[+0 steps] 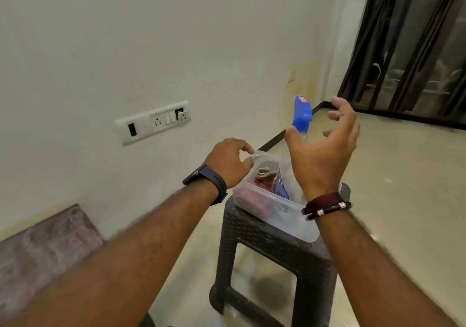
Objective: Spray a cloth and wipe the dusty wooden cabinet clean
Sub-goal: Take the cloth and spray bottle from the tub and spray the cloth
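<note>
Both forearms reach over the stool (264, 228).
Left hand (230, 161) pinches the tub (290, 204) rim; right hand (325, 147), spread wide, could topple the spray bottle (301, 114).

soft, dim greenish indoor light, faint shadows, motion blur on the forearms, wide-angle bending at the edges.

Two bare forearms, sleeveless in view. Left hand (230, 161): dark smartwatch (205, 183) with matte black strap buckled at wrist. Right hand (321, 150): maroon thread band (322, 200) wound at wrist, beside black bangle (330, 209) with small silver beads.
</note>
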